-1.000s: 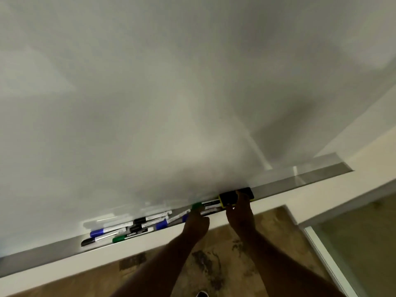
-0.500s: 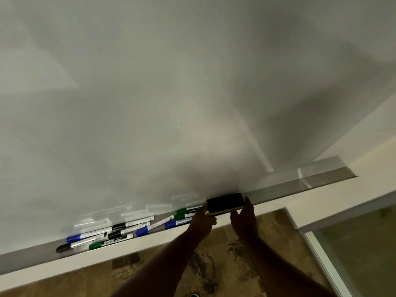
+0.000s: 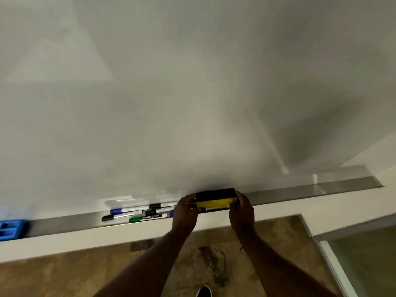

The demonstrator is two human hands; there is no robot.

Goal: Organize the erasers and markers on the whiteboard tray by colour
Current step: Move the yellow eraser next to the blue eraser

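Note:
A yellow eraser with a black felt face (image 3: 216, 197) is lifted just above the metal whiteboard tray (image 3: 300, 192). My left hand (image 3: 185, 211) grips its left end and my right hand (image 3: 241, 209) grips its right end. On the tray to the left lies a loose pile of markers: a blue one (image 3: 125, 210), a black one (image 3: 120, 217), a green one (image 3: 147, 218) and others partly hidden behind my left hand. A blue eraser (image 3: 11, 229) sits at the tray's far left, cut off by the frame edge.
The white whiteboard (image 3: 192, 93) fills the upper view. A white ledge (image 3: 85, 239) runs below the tray. The tray's right stretch holds nothing. Below are a brown patterned floor (image 3: 64, 273), a shoe tip (image 3: 204, 291) and a glass panel (image 3: 368, 260) at the lower right.
The yellow eraser has been taken from the tray and turned so its yellow side faces me, now held by both hands. The view shifted right, bringing the blue eraser into sight.

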